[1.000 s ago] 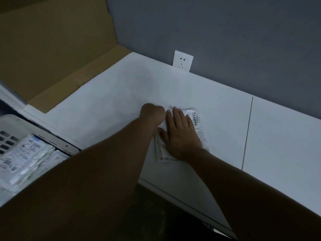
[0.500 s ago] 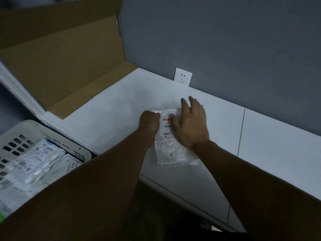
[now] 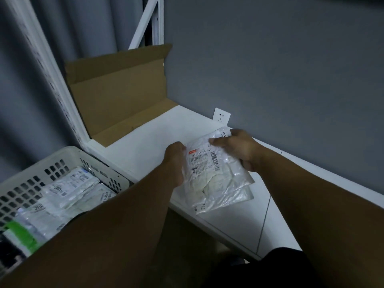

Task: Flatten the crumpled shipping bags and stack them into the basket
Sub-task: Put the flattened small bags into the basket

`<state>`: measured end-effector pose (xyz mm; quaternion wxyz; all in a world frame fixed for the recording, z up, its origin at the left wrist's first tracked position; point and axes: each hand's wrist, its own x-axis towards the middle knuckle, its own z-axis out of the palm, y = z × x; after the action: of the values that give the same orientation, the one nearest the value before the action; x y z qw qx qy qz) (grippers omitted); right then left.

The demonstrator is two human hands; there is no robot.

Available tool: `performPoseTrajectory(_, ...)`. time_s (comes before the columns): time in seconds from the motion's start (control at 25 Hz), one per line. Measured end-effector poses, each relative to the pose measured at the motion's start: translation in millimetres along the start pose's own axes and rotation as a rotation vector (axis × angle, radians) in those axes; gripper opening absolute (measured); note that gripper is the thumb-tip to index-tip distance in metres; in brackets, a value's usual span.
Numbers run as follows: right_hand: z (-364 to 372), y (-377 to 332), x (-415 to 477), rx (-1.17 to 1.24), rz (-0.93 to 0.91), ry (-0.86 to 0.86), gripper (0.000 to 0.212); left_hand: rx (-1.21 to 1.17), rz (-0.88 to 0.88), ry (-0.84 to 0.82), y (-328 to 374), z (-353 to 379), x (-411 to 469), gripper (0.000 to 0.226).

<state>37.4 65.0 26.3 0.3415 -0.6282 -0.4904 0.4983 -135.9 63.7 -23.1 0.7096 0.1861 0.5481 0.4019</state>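
Observation:
A clear plastic shipping bag (image 3: 216, 179) with a white barcode label is lifted just above the white table (image 3: 149, 146). My left hand (image 3: 175, 161) grips its left edge. My right hand (image 3: 239, 150) pinches its upper right corner, thumb on top. A second bag edge shows under it at the lower right. The white perforated basket (image 3: 62, 163) stands at the lower left, holding several flattened bags (image 3: 68, 192); my left forearm covers part of it.
An opened brown cardboard box (image 3: 120, 94) stands at the table's far left end against a white shelf frame (image 3: 47, 65). A wall socket (image 3: 222, 115) sits on the grey wall behind the table. The table's front edge runs diagonally below the bag.
The bag lay on the table under my flat right hand; now both hands hold it by its edges and have raised it. The view has swung up and left toward the basket.

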Motion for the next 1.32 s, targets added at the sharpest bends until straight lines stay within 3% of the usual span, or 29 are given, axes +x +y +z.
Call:
performPoseTrajectory(0.16,0.0,-13.2,-21.8,-0.016,-0.04,0.076,0.023,0.073,0.099,0.06,10.0,3.8,-29.6,0.024)
performPoseTrajectory(0.28,0.0,-19.5,-34.3,0.008,-0.062,0.085,0.025,-0.065,0.207,0.072,13.7,9.1,-48.2,0.015)
performPoseTrajectory(0.44,-1.9,-26.2,-56.2,0.027,-0.084,0.035,0.037,0.49,0.448,0.298,22.1,11.4,-67.1,0.055)
performPoseTrajectory(0.68,9.9,-32.6,-78.5,0.05,-0.147,-0.128,0.04,0.714,0.676,0.552,47.0,-1.0,-102.9,0.04)
performPoseTrajectory(0.72,14.9,-34.2,-77.5,0.052,-0.166,-0.113,0.04,0.708,0.685,0.556,47.0,-3.9,-101.2,0.04)
performPoseTrajectory(0.84,33.4,-40.1,-67.5,0.051,-0.191,-0.095,0.044,0.182,0.467,0.346,54.3,-14.6,-89.0,0.035)
performPoseTrajectory(0.92,50.3,-42.0,-58.0,0.073,-0.205,-0.106,0.04,0.024,0.409,0.246,61.3,-35.9,-84.7,0.035)
performPoseTrajectory(1.0,73.3,-44.0,-44.6,0.086,-0.204,-0.098,0.041,0.059,0.337,0.183,65.3,-60.0,-81.0,0.039)
performPoseTrajectory(1.16,128.4,-46.5,-14.4,0.102,-0.19,0.0,0.067,0.206,0.253,0.163,66.5,-104.7,-66.5,0.043)
performPoseTrajectory(1.32,199.0,-44.6,10.8,0.117,-0.16,-0.035,0.063,0.458,0.342,0.4,77.8,-168.8,-39.9,0.056)
